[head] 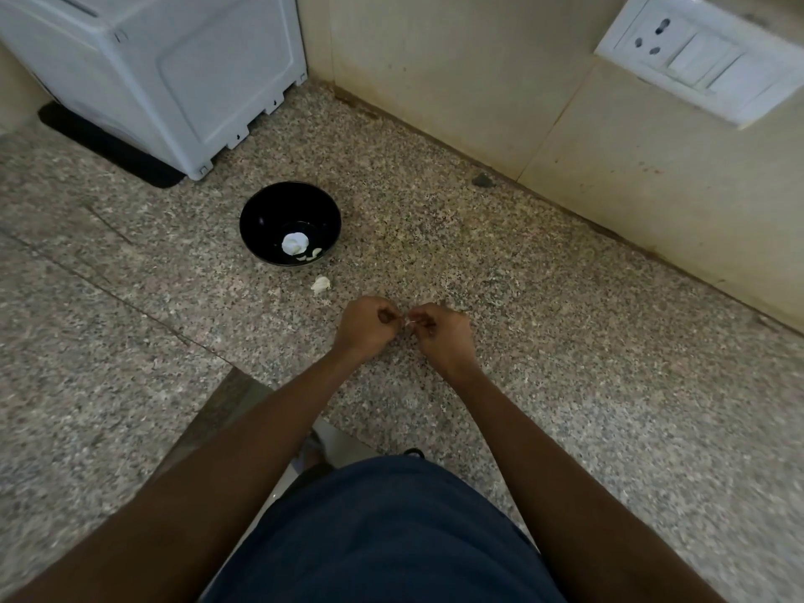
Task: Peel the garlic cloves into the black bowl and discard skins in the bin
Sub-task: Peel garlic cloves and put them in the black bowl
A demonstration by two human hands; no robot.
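The black bowl [290,223] sits on the speckled stone counter [522,298], near a white appliance [174,76]. Inside it lie a pale garlic bulb [295,243] and a couple of peeled cloves [314,254] against the near wall. A scrap of garlic skin [321,284] lies on the counter just outside the bowl. Nearer the person, the left hand [365,326] and right hand [439,330] meet, fingers curled, both pinching a small garlic clove [409,322] between them above the counter.

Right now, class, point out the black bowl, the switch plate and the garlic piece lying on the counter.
black bowl [261,215]: head view, inner wall.
switch plate [696,58]: head view, middle.
garlic piece [321,284]: head view, centre.
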